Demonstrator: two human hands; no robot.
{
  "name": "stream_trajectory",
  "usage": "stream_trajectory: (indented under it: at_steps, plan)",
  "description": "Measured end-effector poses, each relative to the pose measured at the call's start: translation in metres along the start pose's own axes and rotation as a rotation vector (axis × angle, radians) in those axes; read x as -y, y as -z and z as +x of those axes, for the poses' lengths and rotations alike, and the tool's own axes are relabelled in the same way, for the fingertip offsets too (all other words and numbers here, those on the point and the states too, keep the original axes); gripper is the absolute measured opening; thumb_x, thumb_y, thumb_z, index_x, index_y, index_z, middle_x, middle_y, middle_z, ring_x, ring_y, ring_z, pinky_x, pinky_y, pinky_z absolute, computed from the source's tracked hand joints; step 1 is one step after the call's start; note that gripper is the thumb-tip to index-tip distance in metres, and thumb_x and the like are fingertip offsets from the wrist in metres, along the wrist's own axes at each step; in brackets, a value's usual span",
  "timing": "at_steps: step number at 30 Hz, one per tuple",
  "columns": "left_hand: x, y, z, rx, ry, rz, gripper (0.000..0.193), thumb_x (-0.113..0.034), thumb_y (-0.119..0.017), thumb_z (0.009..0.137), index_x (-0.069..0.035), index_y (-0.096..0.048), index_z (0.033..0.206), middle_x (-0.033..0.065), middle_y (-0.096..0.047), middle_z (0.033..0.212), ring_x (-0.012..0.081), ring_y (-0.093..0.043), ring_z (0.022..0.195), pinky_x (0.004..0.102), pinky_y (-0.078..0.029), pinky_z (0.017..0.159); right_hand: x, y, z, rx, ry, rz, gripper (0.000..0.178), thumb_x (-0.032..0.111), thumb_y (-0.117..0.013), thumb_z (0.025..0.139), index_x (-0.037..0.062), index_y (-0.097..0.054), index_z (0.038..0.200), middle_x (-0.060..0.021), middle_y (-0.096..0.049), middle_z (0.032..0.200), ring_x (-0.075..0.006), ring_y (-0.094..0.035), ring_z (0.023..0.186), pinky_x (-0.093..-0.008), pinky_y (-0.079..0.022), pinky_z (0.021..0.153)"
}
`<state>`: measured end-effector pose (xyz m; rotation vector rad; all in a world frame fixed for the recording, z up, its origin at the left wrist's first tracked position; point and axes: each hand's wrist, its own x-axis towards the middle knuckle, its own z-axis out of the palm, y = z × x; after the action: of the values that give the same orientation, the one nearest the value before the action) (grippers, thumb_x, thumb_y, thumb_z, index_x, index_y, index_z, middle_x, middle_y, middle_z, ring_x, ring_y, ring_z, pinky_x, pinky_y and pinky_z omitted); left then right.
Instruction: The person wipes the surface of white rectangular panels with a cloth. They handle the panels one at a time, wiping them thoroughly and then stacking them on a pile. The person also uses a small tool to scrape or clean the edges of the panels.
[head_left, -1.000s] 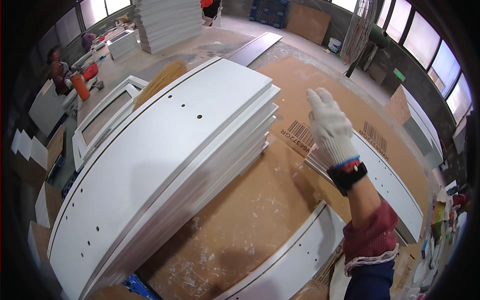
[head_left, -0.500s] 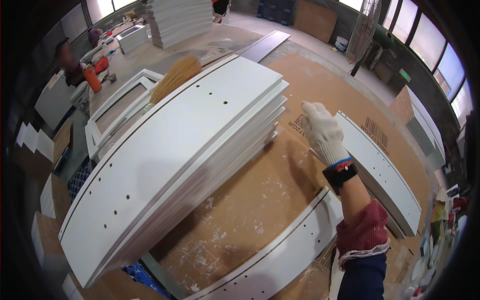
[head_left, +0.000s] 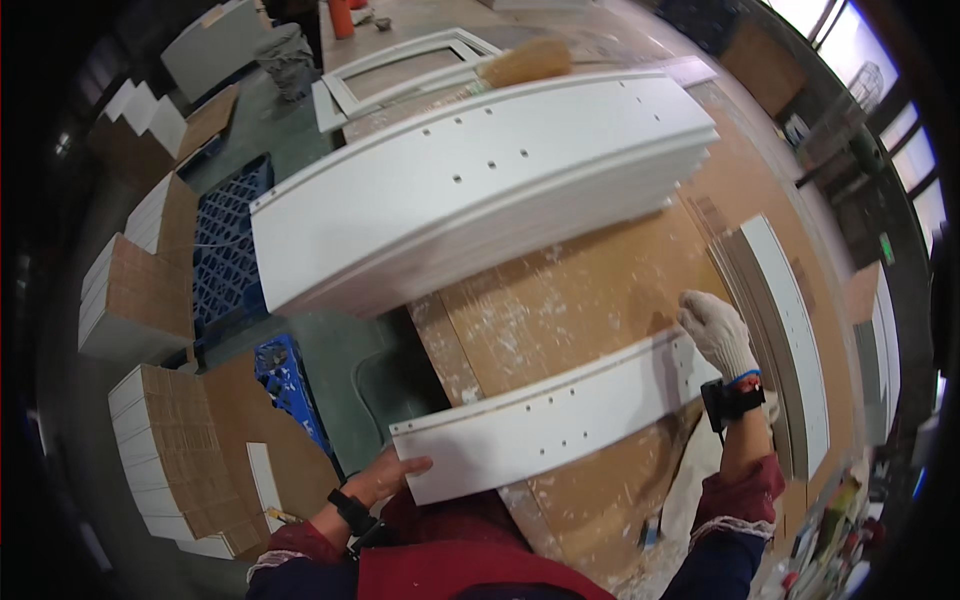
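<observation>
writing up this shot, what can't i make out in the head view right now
In the head view:
- Left hand: the near white panel hides its fingertips; the thumb shows.
- Right gloved hand: its own back hides the palm, so contact with the panel is unclear.
- Red garment: cut off by the lower edge.
- Lower-right clutter: too blurred and small to identify.

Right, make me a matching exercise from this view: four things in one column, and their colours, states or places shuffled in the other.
Column one
1. Left hand
2. Right hand
3. Lattice pallet
4. Bristle brush

Column two
A. Tan, beyond the far edge of the panel stack
B. Bare, thumb on the left end of the loose panel
C. Blue, left of the panel stack
D. White-gloved, near the loose panel's right end

Pairs: 1-B, 2-D, 3-C, 4-A
</observation>
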<state>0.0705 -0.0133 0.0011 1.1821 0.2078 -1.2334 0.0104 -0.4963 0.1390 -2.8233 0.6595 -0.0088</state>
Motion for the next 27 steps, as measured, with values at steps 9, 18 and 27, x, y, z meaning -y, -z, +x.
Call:
stream_trajectory:
  at_steps: [9, 18, 27]
  plan:
    - [0.023, -0.005, 0.003, 0.155, -0.151, -0.110, 0.054, -0.009, -0.064, 0.082, 0.000, -0.041, 0.130, 0.0110, -0.054, 0.120, 0.0227, -0.055, 0.109, 0.0353, -0.047, 0.092, -0.034, 0.000, -0.202, -0.181, -0.471, 0.138, 0.038, 0.028, -0.061, 0.083, 0.0046, -0.055, 0.113, -0.0165, -0.062, 0.104, -0.0302, -0.060, 0.095, -0.0386, -0.046, 0.083]
    - [0.029, -0.002, -0.015, 0.156, -0.199, -0.127, 0.053, -0.009, -0.063, 0.084, 0.003, -0.040, 0.129, 0.0119, -0.053, 0.122, 0.0229, -0.055, 0.110, 0.0343, -0.045, 0.094, -0.042, -0.061, -0.237, 0.025, -0.731, -0.101, 0.080, 0.054, -0.061, 0.077, 0.0090, -0.035, 0.138, -0.0238, -0.037, 0.139, -0.0395, -0.038, 0.126, -0.0420, -0.036, 0.101]
    - [0.033, -0.003, -0.012, 0.203, -0.219, -0.145, 0.054, -0.009, -0.064, 0.083, 0.003, -0.040, 0.130, 0.0128, -0.053, 0.122, 0.0234, -0.054, 0.111, 0.0346, -0.044, 0.095, -0.132, -0.054, -0.207, -0.329, -0.628, -0.012, 0.031, 0.030, -0.055, 0.089, 0.0069, -0.059, 0.110, -0.0207, -0.061, 0.104, -0.0324, -0.058, 0.096, -0.0366, -0.045, 0.084]
